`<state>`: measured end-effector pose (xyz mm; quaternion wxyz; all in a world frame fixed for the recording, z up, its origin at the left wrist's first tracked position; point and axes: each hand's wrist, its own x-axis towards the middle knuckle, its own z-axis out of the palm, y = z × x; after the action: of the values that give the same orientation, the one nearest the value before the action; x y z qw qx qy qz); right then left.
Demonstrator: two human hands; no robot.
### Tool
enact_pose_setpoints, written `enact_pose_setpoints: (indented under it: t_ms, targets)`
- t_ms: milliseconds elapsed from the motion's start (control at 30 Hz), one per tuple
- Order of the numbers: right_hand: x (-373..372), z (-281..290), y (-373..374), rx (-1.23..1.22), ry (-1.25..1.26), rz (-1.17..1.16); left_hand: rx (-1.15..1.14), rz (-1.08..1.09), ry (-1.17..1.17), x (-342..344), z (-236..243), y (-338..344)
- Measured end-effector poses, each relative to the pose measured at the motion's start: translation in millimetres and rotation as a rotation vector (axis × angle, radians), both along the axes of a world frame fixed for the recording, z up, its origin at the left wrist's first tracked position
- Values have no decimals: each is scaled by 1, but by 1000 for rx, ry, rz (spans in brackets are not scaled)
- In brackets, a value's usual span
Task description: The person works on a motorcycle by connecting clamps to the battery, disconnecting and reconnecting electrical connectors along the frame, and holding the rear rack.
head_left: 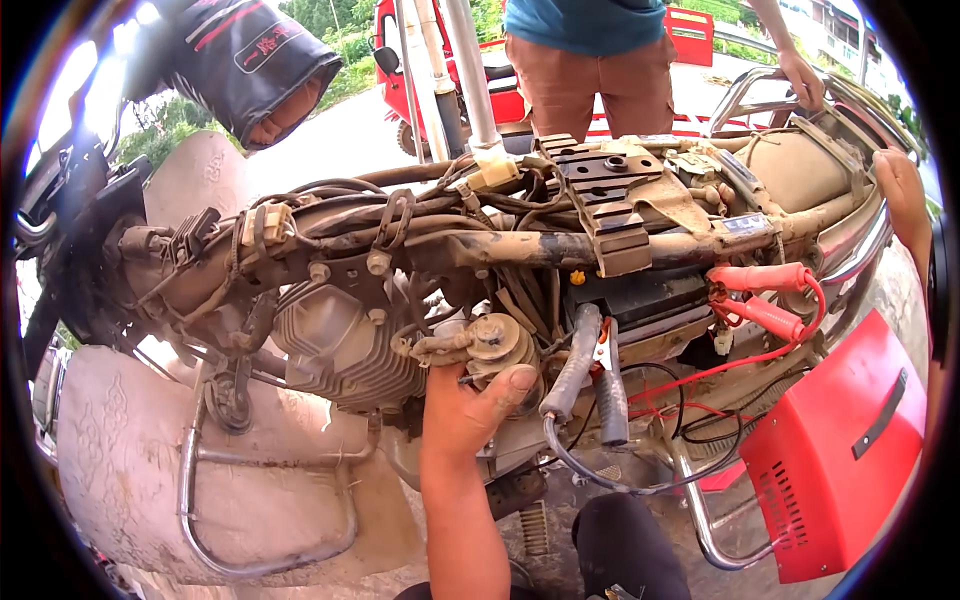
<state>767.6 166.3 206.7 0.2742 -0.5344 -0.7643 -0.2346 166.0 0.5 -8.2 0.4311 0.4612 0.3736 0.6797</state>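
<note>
My left hand point(462, 415) reaches up from below and grips a dusty carburetor point(497, 340), its thumb in front and most fingers hidden behind. Beside it sit a finned engine point(330, 350) and a black battery point(640, 295), with red clamps point(760, 292) and dark-handled clamps point(592, 370). These belong to a stripped motorcycle, whose dusty frame point(500, 247) carries tangled cables point(330, 200). At the far right my right hand point(900, 195), a black band at the wrist, holds the rear rail point(868, 232), its fingertips partly hidden.
A red metal box point(830, 450) with cables stands at lower right. Across the motorcycle another person point(590, 70) stands with a hand point(800, 80) near the rear rack. A padded handlebar cover point(255, 75) hangs upper left; a red vehicle point(390, 110) is behind. Metal guard bars point(185, 470) jut out below.
</note>
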Motion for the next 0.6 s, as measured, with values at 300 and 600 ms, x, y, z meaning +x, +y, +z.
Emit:
enact_pose_setpoints:
  t_ms: [300, 600]
  targets:
    - [-50, -13, -8, 111, 63, 44, -90, 64, 37, 10, 17, -17]
    - [-72, 5, -25, 125, 56, 18, 36, -111, -170, 7, 2, -9]
